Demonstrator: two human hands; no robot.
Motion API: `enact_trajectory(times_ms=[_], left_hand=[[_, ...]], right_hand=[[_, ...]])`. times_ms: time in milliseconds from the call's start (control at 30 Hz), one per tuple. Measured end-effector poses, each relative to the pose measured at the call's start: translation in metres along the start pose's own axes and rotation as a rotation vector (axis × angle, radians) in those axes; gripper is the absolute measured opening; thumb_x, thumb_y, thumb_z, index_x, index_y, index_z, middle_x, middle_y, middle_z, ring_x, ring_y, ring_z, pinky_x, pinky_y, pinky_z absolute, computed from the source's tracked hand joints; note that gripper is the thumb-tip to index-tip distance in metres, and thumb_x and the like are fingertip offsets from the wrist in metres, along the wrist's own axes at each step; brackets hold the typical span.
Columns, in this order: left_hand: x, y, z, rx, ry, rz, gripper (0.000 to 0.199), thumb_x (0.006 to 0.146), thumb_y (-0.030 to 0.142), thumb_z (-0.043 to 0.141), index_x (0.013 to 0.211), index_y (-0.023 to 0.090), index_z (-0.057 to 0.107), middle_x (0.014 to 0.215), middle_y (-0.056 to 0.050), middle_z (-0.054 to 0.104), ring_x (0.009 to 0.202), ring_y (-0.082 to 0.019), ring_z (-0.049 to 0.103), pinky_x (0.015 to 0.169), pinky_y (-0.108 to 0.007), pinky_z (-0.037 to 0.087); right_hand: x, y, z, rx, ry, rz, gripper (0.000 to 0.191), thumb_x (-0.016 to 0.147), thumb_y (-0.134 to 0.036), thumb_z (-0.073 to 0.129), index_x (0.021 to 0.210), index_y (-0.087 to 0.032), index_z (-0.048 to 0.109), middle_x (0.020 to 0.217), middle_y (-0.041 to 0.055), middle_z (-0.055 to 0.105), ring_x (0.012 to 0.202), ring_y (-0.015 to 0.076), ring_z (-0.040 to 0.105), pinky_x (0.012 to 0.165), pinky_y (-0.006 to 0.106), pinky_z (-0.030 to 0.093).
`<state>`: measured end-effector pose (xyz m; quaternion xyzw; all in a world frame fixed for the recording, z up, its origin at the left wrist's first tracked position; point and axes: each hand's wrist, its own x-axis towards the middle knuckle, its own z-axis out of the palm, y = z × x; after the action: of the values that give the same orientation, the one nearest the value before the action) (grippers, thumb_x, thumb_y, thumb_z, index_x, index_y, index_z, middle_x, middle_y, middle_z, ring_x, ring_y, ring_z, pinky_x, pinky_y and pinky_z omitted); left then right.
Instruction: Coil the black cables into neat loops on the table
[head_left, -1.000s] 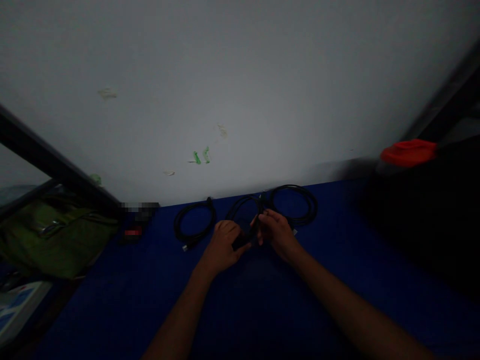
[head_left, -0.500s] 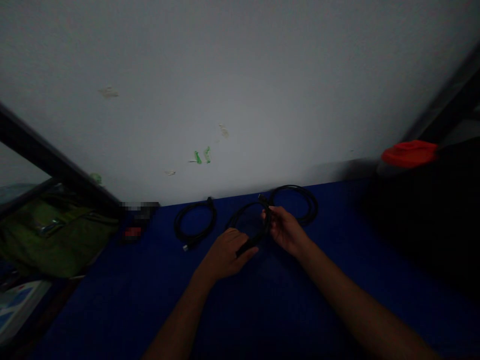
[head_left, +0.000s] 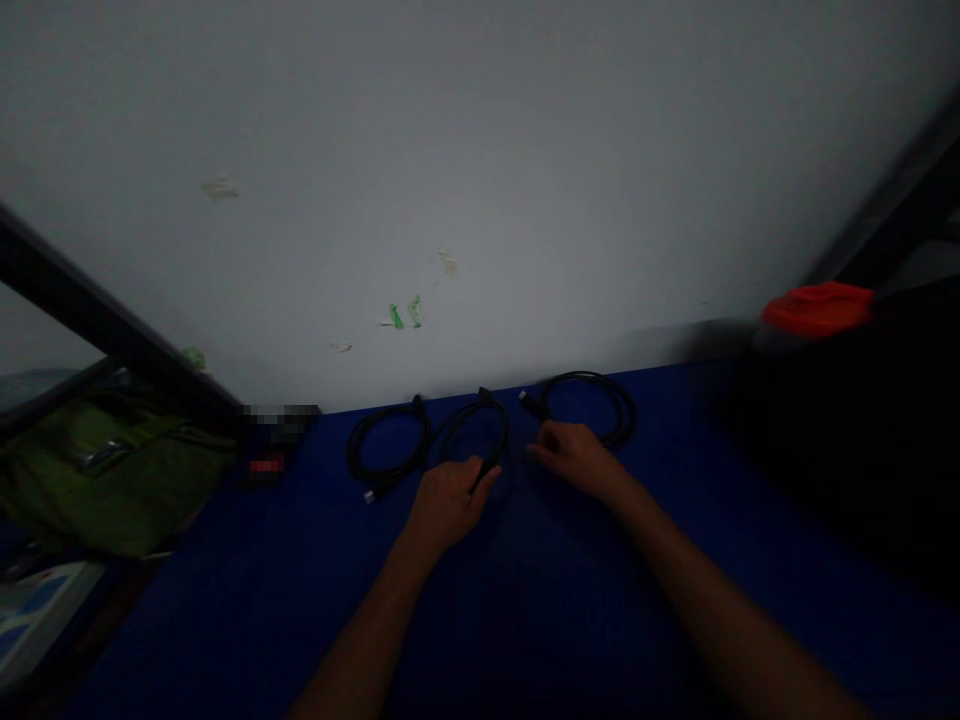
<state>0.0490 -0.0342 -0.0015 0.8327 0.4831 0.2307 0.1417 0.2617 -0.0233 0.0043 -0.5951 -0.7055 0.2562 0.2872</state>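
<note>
Three coiled black cables lie in a row on the blue surface. My left hand [head_left: 448, 500] grips the lower edge of the middle cable [head_left: 505, 430] between thumb and fingers; that loop rests on the surface with one plug end pointing toward the wall. Beside it on the left is another cable [head_left: 352, 455], with a metal-tipped connector at its lower end. My right hand [head_left: 574, 458] is just below the right cable [head_left: 626, 400], fingers bent and thumb pointing left, with nothing visible in it. The undersides of its fingers are hidden.
A white wall [head_left: 525, 200] with scraps of tape rises behind the blue surface [head_left: 525, 620]. To the left are a green bag [head_left: 150, 470], a dark blurred item [head_left: 289, 440] and a metal post [head_left: 112, 310]. A dark bulk with an orange-red item [head_left: 821, 308] stands at right.
The middle cable has come down to the left and lies flatter, still in my left hand. My right hand has let go of it and shifted slightly right.
</note>
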Motion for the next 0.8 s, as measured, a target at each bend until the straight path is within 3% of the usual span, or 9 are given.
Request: enact_trajectory(times_ms=[67,200,333,467,600,800], left_hand=[[0.0,0.001,0.003,-0.022,-0.013,-0.015,0.037,0.085,0.049,0.039,0.064,0.021,0.049,0.054,-0.001,0.047,0.051,-0.016,0.045,0.053,-0.024,0.025],[0.0,0.001,0.005,-0.11,-0.048,-0.014,0.041,0.086,0.049,0.036,0.062,0.02,0.052,0.054,-0.002,0.05,0.053,-0.016,0.048,0.055,-0.025,0.028],[-0.001,0.003,0.001,-0.316,-0.042,-0.045,0.049,0.091,0.044,0.025,0.067,0.019,0.059,0.059,-0.002,0.055,0.055,-0.016,0.051,0.056,-0.026,0.032],[-0.003,0.004,0.001,-0.441,0.032,-0.146,0.042,0.09,0.045,0.027,0.079,0.018,0.057,0.056,0.002,0.046,0.051,-0.013,0.044,0.05,-0.023,0.03],[-0.003,0.004,0.004,-0.51,0.043,-0.195,0.032,0.089,0.041,0.03,0.099,0.019,0.051,0.052,0.005,0.042,0.046,-0.012,0.042,0.048,-0.022,0.029],[-0.001,0.004,0.002,-0.502,0.052,-0.213,0.033,0.089,0.033,0.031,0.115,0.017,0.044,0.046,0.006,0.042,0.043,-0.014,0.045,0.048,-0.023,0.031]], right_hand=[[-0.004,-0.005,0.004,-0.212,-0.105,-0.001,0.016,0.074,-0.032,0.061,0.071,-0.016,0.059,0.07,0.0074,0.064,0.063,0.0183,0.058,0.053,0.025,0.036],[-0.008,-0.013,0.011,-0.447,-0.144,0.028,0.011,0.079,-0.021,0.052,0.08,-0.013,0.06,0.081,0.0143,0.066,0.072,0.0232,0.062,0.057,0.027,0.037],[-0.007,-0.016,0.01,-0.429,-0.175,-0.021,0.015,0.082,-0.014,0.044,0.08,-0.013,0.059,0.081,0.0137,0.065,0.071,0.0212,0.062,0.059,0.026,0.036],[-0.007,-0.018,0.01,-0.349,-0.171,-0.165,0.012,0.082,-0.014,0.045,0.081,-0.014,0.057,0.081,0.0093,0.063,0.072,0.0174,0.059,0.06,0.024,0.036],[-0.009,-0.02,0.017,-0.401,-0.157,-0.284,0.013,0.084,-0.015,0.043,0.082,-0.015,0.056,0.079,0.0076,0.061,0.071,0.0167,0.057,0.061,0.025,0.036],[-0.014,-0.026,0.021,-0.455,-0.145,-0.447,0.013,0.082,-0.013,0.046,0.091,-0.016,0.055,0.088,0.0071,0.06,0.077,0.0163,0.055,0.059,0.024,0.035]])
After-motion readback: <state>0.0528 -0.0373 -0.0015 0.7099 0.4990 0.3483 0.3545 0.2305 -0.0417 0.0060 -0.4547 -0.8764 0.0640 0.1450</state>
